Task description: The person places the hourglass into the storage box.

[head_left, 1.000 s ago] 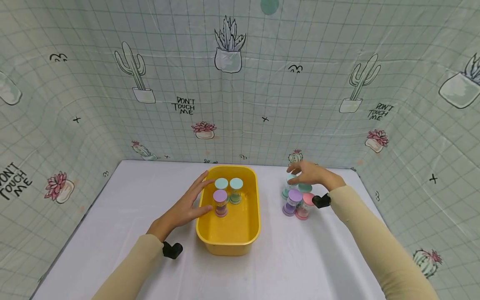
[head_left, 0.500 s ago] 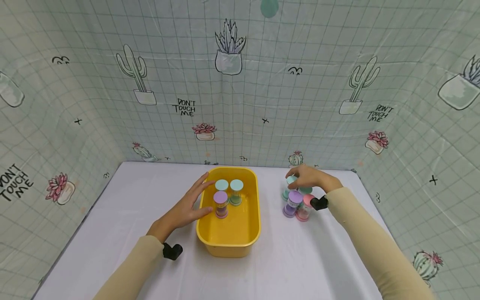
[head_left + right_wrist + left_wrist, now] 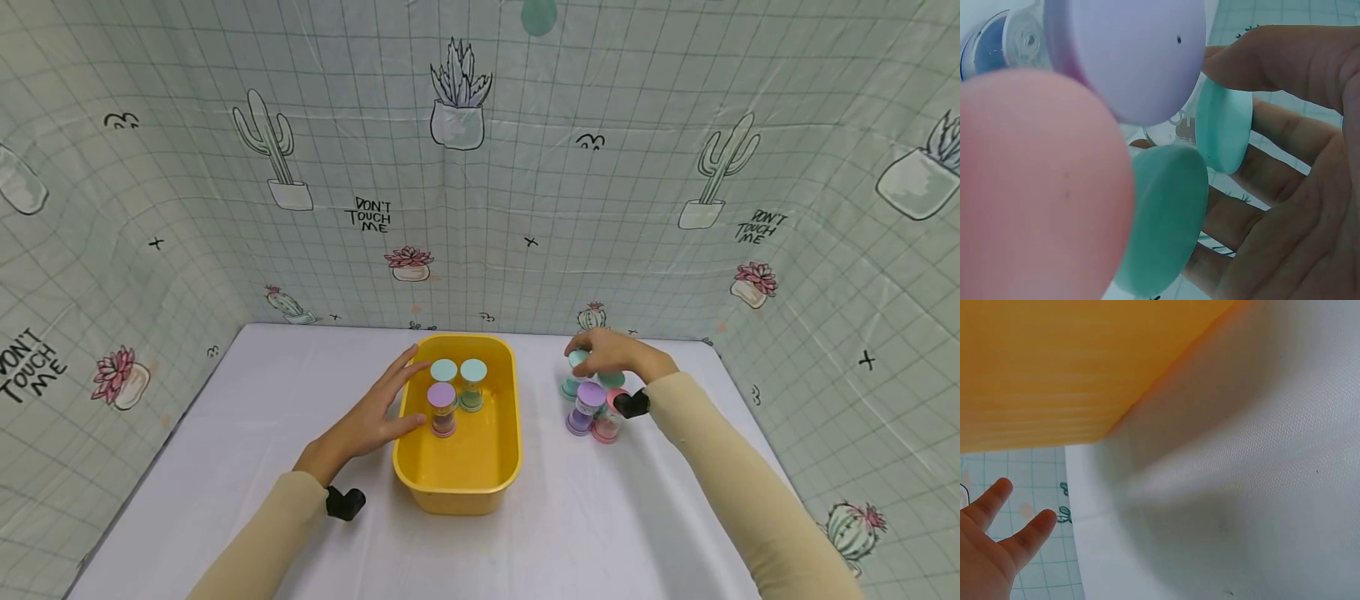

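Observation:
My right hand (image 3: 617, 352) grips a sand timer with a light turquoise cap (image 3: 577, 358) at the back of a cluster on the right. In the right wrist view, thumb and fingers lie around its turquoise cap (image 3: 1235, 128). Close by stand a purple timer (image 3: 590, 394), a pink timer (image 3: 606, 428) and a green-capped timer (image 3: 1166, 219). My left hand (image 3: 369, 419) rests with spread fingers at the left rim of a yellow bin (image 3: 457, 465). Inside the bin stand a purple-capped timer (image 3: 441, 395) and two light-blue-capped timers (image 3: 472, 371).
A white cloth covers the table (image 3: 547, 517). Behind it and at both sides hangs a grid-patterned curtain (image 3: 510, 192) with plant drawings. The bin's side wall (image 3: 1054, 375) stands over the cloth in the left wrist view.
My right hand has come down onto the turquoise-capped timer, closed around it and shifted it slightly left. The left hand has stayed at the bin's rim.

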A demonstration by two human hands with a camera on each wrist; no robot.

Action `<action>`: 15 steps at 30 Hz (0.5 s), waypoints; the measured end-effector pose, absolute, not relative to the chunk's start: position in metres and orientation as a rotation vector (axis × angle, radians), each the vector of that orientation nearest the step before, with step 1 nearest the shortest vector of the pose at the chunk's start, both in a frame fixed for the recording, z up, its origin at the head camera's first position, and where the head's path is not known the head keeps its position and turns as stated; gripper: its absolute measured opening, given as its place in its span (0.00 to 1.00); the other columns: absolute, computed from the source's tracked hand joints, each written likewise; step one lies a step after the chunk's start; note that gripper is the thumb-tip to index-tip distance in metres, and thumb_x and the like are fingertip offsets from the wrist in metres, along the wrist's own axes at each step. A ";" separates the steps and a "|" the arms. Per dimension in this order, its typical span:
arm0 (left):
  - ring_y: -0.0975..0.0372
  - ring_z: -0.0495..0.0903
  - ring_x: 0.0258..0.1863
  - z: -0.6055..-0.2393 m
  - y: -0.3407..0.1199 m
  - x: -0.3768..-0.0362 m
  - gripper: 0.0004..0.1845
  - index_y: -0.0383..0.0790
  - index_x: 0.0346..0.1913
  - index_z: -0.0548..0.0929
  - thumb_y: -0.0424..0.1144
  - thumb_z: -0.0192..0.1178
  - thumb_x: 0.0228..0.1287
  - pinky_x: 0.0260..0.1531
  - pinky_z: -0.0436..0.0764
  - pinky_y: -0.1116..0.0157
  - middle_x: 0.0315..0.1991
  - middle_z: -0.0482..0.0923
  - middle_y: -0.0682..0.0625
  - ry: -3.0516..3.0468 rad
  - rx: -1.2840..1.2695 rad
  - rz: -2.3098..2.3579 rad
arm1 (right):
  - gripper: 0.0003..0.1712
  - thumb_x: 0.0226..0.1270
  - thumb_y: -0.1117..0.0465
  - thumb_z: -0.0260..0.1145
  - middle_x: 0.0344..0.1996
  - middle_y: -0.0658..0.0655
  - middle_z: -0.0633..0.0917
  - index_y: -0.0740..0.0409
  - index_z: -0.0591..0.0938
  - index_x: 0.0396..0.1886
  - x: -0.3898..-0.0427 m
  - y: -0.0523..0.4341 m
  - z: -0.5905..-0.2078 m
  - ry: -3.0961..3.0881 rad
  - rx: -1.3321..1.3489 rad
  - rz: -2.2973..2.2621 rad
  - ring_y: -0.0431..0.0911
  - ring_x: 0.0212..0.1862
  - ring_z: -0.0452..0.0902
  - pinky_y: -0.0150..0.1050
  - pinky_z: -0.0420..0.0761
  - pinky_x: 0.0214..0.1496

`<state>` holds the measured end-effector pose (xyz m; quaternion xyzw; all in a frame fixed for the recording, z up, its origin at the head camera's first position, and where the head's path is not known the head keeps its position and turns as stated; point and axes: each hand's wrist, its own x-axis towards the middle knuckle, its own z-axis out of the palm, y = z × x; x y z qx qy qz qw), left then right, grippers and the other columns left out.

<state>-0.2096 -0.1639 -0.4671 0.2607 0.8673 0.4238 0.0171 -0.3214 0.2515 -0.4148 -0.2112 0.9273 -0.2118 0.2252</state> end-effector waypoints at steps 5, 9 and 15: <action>0.45 0.43 0.84 -0.467 -0.164 -0.209 0.40 0.48 0.79 0.62 0.51 0.65 0.68 0.75 0.52 0.32 0.86 0.39 0.50 2.694 0.813 1.310 | 0.28 0.65 0.57 0.68 0.53 0.63 0.86 0.63 0.80 0.64 -0.322 0.247 -0.415 2.565 -0.579 -0.573 0.47 0.42 0.86 0.49 0.85 0.53; 0.46 0.43 0.84 -0.468 -0.165 -0.209 0.41 0.46 0.80 0.62 0.50 0.65 0.68 0.76 0.50 0.32 0.86 0.38 0.51 2.696 0.816 1.305 | 0.28 0.64 0.57 0.68 0.60 0.64 0.84 0.63 0.81 0.63 -0.323 0.243 -0.414 2.586 -0.609 -0.572 0.53 0.53 0.84 0.55 0.83 0.60; 0.46 0.43 0.84 -0.467 -0.165 -0.210 0.41 0.49 0.80 0.62 0.52 0.65 0.68 0.75 0.51 0.32 0.86 0.38 0.51 2.698 0.809 1.301 | 0.25 0.64 0.58 0.68 0.65 0.64 0.81 0.57 0.83 0.62 -0.323 0.237 -0.408 2.599 -0.647 -0.587 0.60 0.65 0.76 0.61 0.77 0.67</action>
